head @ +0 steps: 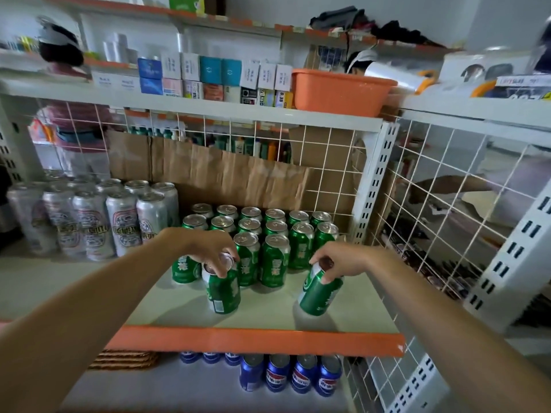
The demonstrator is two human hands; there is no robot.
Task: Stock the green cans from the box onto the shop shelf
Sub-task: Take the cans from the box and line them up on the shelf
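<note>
L fingers pinch the top rim of a green can, fingers clamped on it; that can stands up on the shelf, just in front of the green cans group. R fingers wrap the top of another green can, clamped too, & this one tilts, its bottom edge on the shelf near the front. Left hand & right hand come in from below. Green cans sit in rows at the back. Tall silver cans stand to the left. Blue cans sit on the shelf under. An orange tub is up top.
</note>
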